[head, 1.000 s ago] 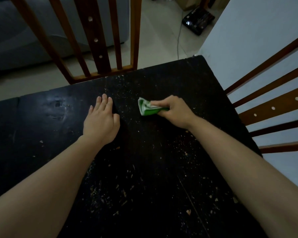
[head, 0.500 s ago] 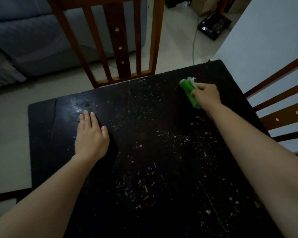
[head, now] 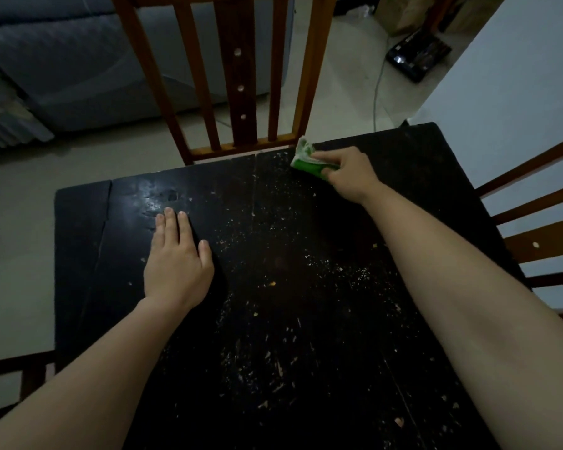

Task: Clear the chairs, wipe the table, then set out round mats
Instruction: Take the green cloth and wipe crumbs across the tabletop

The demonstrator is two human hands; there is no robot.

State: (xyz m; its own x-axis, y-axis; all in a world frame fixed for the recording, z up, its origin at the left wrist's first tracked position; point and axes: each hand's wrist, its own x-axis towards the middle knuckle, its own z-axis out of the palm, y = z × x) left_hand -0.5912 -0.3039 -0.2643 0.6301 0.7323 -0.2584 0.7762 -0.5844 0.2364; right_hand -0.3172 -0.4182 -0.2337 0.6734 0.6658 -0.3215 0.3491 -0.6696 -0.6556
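Gripping small folded green-and-white cloth [head: 307, 160] in right hand [head: 350, 175], fingers curled round it, upper centre-right of frame, down on far edge of worn black wooden table [head: 78, 254]. Pressing left hand [head: 176, 267] flat on tabletop at centre-left, fingers straight and together, holding nothing. Pale crumbs and flecks [head: 309, 264] scattered across middle and lower frame. Brown slatted wooden chair back [head: 238, 76] just beyond far edge, top centre. Second slatted chair back [head: 540, 243] at right edge. Grey sofa [head: 62, 60] upper left.
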